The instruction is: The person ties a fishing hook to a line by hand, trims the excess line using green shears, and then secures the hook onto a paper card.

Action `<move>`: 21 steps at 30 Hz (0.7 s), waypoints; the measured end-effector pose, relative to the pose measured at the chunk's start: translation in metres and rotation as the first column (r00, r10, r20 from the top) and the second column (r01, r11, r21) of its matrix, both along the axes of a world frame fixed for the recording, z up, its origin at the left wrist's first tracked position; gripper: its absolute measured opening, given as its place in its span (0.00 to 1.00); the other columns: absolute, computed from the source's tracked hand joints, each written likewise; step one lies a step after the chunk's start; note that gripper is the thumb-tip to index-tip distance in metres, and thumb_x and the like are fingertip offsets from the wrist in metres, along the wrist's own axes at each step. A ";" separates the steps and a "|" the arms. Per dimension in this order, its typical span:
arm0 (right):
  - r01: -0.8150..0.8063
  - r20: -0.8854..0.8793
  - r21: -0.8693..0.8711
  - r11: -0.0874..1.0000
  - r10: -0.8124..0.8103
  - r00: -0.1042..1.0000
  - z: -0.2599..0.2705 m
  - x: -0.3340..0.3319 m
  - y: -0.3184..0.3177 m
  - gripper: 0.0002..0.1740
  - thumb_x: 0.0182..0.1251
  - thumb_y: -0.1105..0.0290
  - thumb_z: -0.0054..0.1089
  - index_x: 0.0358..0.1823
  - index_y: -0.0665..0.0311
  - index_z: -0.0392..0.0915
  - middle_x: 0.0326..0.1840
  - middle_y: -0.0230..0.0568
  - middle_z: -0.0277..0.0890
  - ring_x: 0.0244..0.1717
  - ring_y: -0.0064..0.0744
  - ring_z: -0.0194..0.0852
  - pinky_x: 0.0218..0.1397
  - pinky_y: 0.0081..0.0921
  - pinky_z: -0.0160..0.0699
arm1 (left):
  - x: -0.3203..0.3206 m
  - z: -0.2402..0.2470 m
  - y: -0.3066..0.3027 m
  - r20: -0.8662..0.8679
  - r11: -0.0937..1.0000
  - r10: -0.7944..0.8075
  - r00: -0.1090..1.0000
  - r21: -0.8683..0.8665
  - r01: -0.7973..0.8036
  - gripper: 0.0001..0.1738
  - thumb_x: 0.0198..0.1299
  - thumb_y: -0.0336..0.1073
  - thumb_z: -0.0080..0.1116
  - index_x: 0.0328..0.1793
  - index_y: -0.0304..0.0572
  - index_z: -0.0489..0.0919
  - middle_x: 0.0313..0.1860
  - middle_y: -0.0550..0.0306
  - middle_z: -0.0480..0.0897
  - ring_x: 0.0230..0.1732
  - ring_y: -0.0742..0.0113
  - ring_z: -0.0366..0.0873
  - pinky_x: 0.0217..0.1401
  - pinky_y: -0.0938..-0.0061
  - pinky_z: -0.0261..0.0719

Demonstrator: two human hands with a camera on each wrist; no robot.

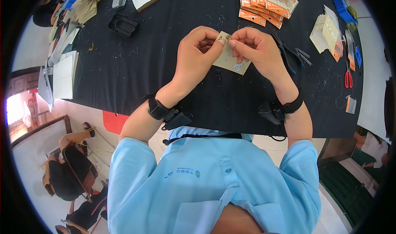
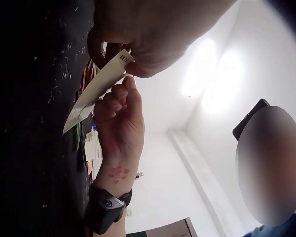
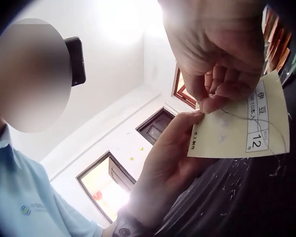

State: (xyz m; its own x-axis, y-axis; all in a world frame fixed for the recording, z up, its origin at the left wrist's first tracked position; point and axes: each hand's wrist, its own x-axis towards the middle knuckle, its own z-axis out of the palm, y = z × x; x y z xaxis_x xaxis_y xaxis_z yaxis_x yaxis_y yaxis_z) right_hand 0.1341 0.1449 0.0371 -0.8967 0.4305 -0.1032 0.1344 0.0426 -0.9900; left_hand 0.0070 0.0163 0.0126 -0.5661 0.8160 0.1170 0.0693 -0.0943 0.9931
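A cream paper card (image 1: 227, 61) with a printed label is held between both hands over the black-covered table. My left hand (image 1: 196, 56) grips the card's far edge, thumb on top. On the other side, the fingertips of my right hand (image 1: 262, 50) are pinched together at that same edge. From them a thin, hair-like line (image 3: 244, 117) trails across the label, which reads 12, and curls off the card's lower corner. Small dark marks show on the card between the two thumbs. What lies inside the right fingertips is mostly hidden.
Orange-ended packets (image 1: 268, 5) are piled at the far side. Dark-handled pliers (image 1: 284, 52) lie by the right hand, red-handled scissors (image 1: 348, 79) farther right. A black plastic tray (image 1: 123, 25) and stacked cards (image 1: 65, 75) lie left. Line clippings dot the cloth.
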 end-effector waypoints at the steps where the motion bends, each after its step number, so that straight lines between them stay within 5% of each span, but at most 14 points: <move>1: -0.004 -0.010 0.000 1.000 0.004 1.000 -0.001 0.000 0.000 0.09 0.65 0.68 0.58 0.38 0.69 0.77 0.26 0.32 0.77 0.25 0.15 0.72 0.32 0.14 0.72 | 0.000 0.000 0.000 0.000 1.000 0.000 1.000 0.000 0.000 0.06 0.59 0.30 0.59 0.37 0.33 0.79 0.36 0.60 0.79 0.37 0.75 0.80 0.40 0.81 0.78; 12: 0.015 -0.034 0.001 1.000 -0.015 0.999 0.001 0.001 0.003 0.10 0.66 0.67 0.58 0.39 0.68 0.77 0.27 0.31 0.78 0.26 0.15 0.74 0.32 0.14 0.72 | 0.001 0.001 -0.002 -0.012 0.997 -0.076 0.997 -0.018 0.076 0.10 0.62 0.30 0.58 0.47 0.34 0.77 0.39 0.57 0.83 0.41 0.75 0.80 0.44 0.81 0.77; 21: -0.005 -0.021 -0.027 1.000 0.004 1.000 0.000 0.000 0.001 0.10 0.66 0.68 0.58 0.40 0.68 0.76 0.27 0.32 0.78 0.26 0.15 0.74 0.33 0.14 0.72 | 0.002 -0.001 0.000 -0.024 0.999 -0.035 0.999 0.028 0.036 0.09 0.58 0.30 0.59 0.44 0.33 0.79 0.35 0.57 0.83 0.38 0.73 0.82 0.43 0.78 0.79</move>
